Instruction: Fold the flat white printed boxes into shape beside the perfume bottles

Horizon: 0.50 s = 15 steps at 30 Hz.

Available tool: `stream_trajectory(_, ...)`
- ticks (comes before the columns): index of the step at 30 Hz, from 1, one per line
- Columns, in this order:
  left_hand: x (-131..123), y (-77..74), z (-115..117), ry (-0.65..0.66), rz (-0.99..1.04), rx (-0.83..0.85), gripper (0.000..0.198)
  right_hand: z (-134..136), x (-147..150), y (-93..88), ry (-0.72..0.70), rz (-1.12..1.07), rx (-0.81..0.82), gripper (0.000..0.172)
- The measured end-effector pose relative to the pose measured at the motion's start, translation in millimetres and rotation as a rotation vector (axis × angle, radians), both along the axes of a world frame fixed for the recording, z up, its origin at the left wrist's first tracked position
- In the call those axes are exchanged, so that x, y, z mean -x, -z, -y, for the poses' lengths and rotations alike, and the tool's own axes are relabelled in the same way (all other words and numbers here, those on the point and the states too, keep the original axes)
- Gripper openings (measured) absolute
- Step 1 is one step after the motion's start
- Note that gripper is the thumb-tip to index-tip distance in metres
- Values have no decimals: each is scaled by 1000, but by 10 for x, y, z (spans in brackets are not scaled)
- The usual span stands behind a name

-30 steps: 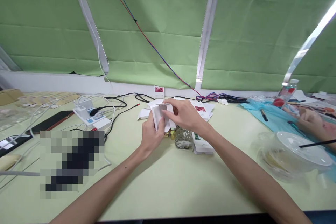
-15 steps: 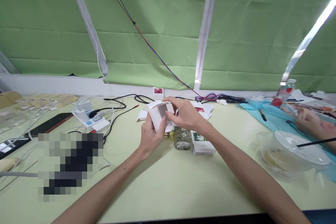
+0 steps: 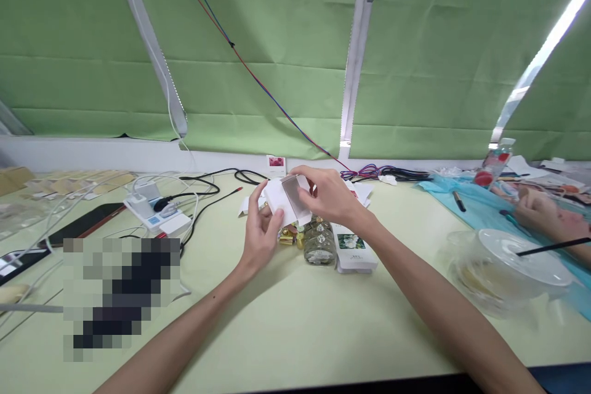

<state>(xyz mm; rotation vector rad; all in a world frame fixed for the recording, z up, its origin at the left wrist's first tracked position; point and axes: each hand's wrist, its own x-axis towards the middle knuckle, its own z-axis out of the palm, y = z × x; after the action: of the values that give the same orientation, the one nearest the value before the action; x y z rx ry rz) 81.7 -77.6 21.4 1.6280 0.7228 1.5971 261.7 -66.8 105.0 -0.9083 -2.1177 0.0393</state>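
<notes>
A small white cardboard box (image 3: pixel 279 198) is held above the table, its open end facing me and showing a greyish inside. My left hand (image 3: pixel 261 229) grips it from the left and below, thumb on its front. From the right, my right hand (image 3: pixel 327 196) has its fingers closed at the box's upper edge and flap. Just below stand glass bottles (image 3: pixel 319 246) in a row, with gold caps (image 3: pixel 287 239) lying to their left. A white box with a flower picture (image 3: pixel 354 249) lies right of the bottles, near my right wrist.
Left are a power strip (image 3: pixel 157 212), tangled cables and a phone (image 3: pixel 87 223). A lidded plastic bowl (image 3: pixel 521 265) with a black straw stands at right. Beyond it, another person's hand (image 3: pixel 538 208) rests over blue sheeting (image 3: pixel 443 194). A small card (image 3: pixel 276 164) leans at the back.
The box has turned in my hands, and its opening shows wider. My left hand has shifted slightly left and down, with its fingers spread more along the box's side.
</notes>
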Motion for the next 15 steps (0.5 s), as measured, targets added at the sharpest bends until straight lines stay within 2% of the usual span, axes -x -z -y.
stream_trajectory(8, -26, 44, -23, -129, -34, -60, 69, 1, -18, -5, -7, 23, -43, 33)
stream_trajectory(15, -7, 46, -29, -218, -120, -76, 47, 81, 28, -27, -3, 90, -13, 31)
